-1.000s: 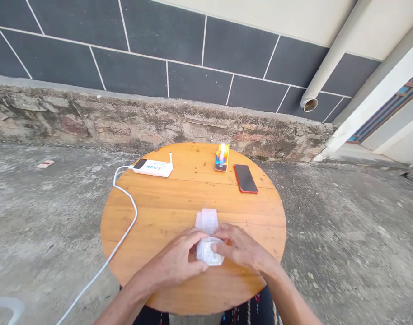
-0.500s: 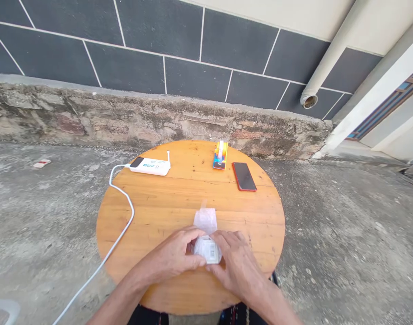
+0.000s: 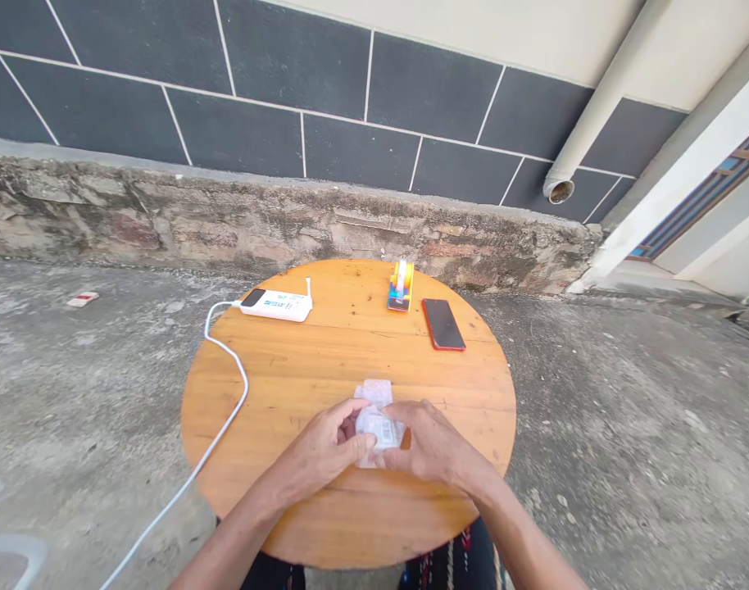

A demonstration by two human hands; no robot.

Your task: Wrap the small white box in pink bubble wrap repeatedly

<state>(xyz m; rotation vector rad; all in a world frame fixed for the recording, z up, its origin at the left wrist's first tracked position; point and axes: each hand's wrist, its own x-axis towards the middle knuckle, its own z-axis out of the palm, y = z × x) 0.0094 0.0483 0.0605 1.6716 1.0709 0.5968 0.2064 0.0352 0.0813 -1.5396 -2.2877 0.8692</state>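
Both hands have pushed the small white packet a little toward the far edge of the round table since half a second ago, and less of the pinkish clear wrap shows beyond it. From where I stand, the right hand has also turned: its fingers reach round the packet's far right side, its thumb is at the near side, and more of the printed label is uncovered. The left hand grips the left side, thumb toward the table's near edge and fingers curled behind. So the packet is held between the two hands, slightly right of the table's middle and nearer its near edge than its far one. Whether its underside touches the wood, I can't tell.

It looks to me like rolling the packet up in its wrap. I'd keep both thumbs level and press evenly, so the roll goes straight and the film doesn't bunch on one side. The free end seems to lie flat; better to draw it snug than drag it, since such film probably slips and springs back if one hand lets go. Worth keeping one hand clamped whenever the other shifts. A tape dispenser stands by the far edge, out of the way, and a phone lies toward the right edge.
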